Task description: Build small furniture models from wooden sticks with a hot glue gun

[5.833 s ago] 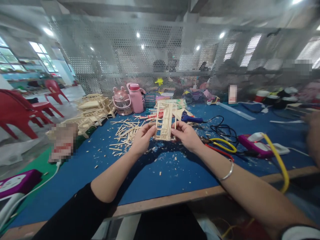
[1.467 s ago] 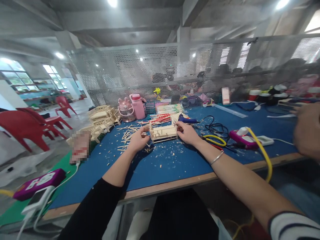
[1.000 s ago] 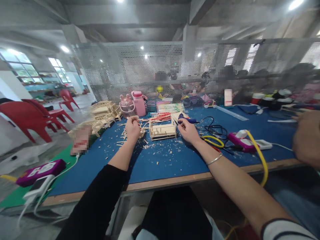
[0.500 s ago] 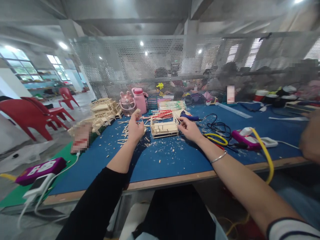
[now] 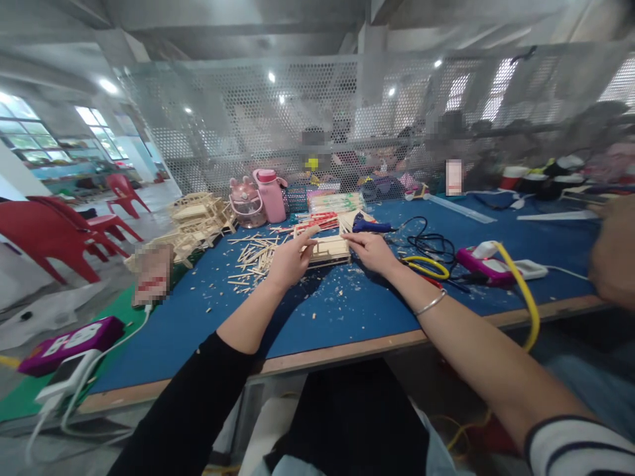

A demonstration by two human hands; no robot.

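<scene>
In front of me on the blue mat is a small model of pale wooden sticks (image 5: 330, 250), box-shaped, with slats across it. My left hand (image 5: 290, 263) is closed at its left side, pinching a small flat wooden piece (image 5: 311, 231) above it; the fingers hide that end of the model. At the opposite corner, the fingertips of my right hand (image 5: 374, 251) are pressed together on the model. Just behind that hand lies a blue glue gun (image 5: 367, 225). Loose wooden sticks (image 5: 253, 258) are heaped left of the model.
Finished-looking stick models (image 5: 198, 218) are stacked at the left, near a pink bottle (image 5: 270, 198) and a round pink cup (image 5: 247, 203). A purple power strip (image 5: 483, 264) with a yellow cable (image 5: 520, 291) lies right. A perforated metal screen (image 5: 223, 125) stands behind. Another person's arm (image 5: 615, 254) shows at far right.
My left hand has moved right with the wooden piece, from over the loose sticks to the model. My right hand stays at the model's right corner. The view has shifted slightly.
</scene>
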